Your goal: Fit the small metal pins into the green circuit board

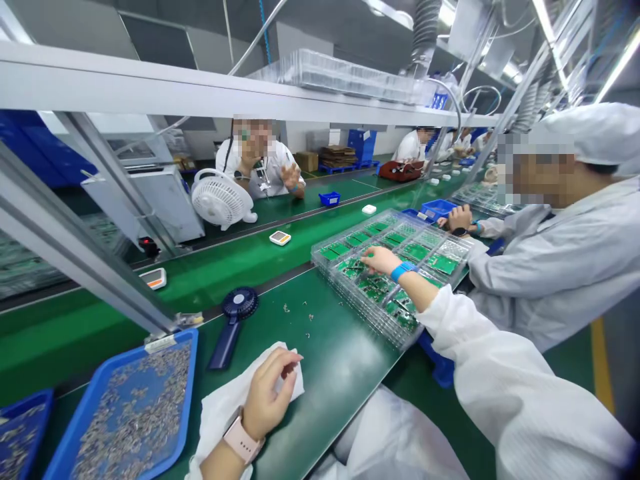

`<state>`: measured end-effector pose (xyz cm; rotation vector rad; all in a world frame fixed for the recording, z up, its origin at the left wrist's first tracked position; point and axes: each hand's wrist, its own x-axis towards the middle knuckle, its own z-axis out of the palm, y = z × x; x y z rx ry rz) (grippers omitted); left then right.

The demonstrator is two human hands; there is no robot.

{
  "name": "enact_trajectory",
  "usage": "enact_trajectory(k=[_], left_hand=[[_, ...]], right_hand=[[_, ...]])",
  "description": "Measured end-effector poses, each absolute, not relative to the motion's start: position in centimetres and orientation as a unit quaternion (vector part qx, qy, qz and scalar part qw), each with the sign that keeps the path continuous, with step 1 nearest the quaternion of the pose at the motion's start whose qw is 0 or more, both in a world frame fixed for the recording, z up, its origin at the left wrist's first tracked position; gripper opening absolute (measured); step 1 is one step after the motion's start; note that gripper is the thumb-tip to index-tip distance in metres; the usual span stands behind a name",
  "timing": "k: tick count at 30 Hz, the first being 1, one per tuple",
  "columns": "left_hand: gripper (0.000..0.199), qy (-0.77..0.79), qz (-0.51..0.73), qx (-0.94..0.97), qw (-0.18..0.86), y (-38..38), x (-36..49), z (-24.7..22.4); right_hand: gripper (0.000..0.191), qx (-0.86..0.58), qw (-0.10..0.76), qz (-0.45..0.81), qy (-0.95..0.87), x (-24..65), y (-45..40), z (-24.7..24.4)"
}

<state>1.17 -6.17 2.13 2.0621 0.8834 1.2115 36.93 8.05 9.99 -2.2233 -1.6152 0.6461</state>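
The right hand (377,261), a blue band at its wrist, reaches out with its fingertips down on a green circuit board (351,268) (whether they pinch it, I cannot tell), which sits in a stacked clear plastic tray (323,261). The left hand (267,402) is curled half closed on a white cloth (225,407) on the green tabletop (345,380). Small metal bits (295,319) lie scattered just beyond it, near a navy handheld fan (235,313) and a blue tray of metal parts (135,417). A co-worker's hand (460,217) rests at the tray's far corner.
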Motion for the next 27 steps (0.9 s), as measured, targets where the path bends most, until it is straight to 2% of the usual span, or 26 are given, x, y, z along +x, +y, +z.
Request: enact_trajectory(k=[4, 7, 12, 14, 17, 20, 22, 24, 27], left_hand=[[0.022, 0.305, 0.427, 0.797, 0.298, -6.8, 1.2, 2.6], [0.019, 0.32, 0.423, 0.751, 0.393, -7.0, 1.2, 3.7], [0.02, 0.313, 0.548, 0.445, 0.635, -5.8, -0.2, 5.0], [0.018, 0.303, 0.582, 0.303, 0.691, -4.8, -1.5, 5.0], [0.019, 0.267, 0.624, 0.138, 0.721, -3.4, -3.3, 4.6], [0.019, 0.242, 0.638, 0.085, 0.726, -2.8, -3.7, 3.7], [0.02, 0.239, 0.628, 0.087, 0.735, -2.7, -3.1, 3.0], [0.02, 0.243, 0.615, 0.099, 0.743, -2.7, -2.4, 2.2], [0.02, 0.252, 0.613, 0.107, 0.741, -2.6, -2.2, 2.1]], right_hand=[[0.037, -0.759, 0.048, 0.176, -0.625, 35.8, 7.9, 11.0], [0.033, -0.759, -0.005, 0.119, -0.64, 34.4, 8.0, 11.6], [0.037, -0.745, -0.038, 0.049, -0.664, 32.3, 7.9, 13.5], [0.036, -0.726, -0.036, 0.027, -0.686, 31.0, 7.3, 14.5], [0.035, -0.66, -0.021, 0.011, -0.751, 27.1, 4.7, 14.7], [0.027, -0.503, -0.012, 0.045, -0.863, 21.8, 0.1, 12.5], [0.033, -0.305, 0.008, 0.022, -0.952, 18.8, -3.1, 9.9], [0.047, -0.268, 0.034, -0.004, -0.963, 17.0, -5.7, 7.1], [0.059, -0.313, 0.015, 0.025, -0.949, 16.5, -7.6, 3.4]])
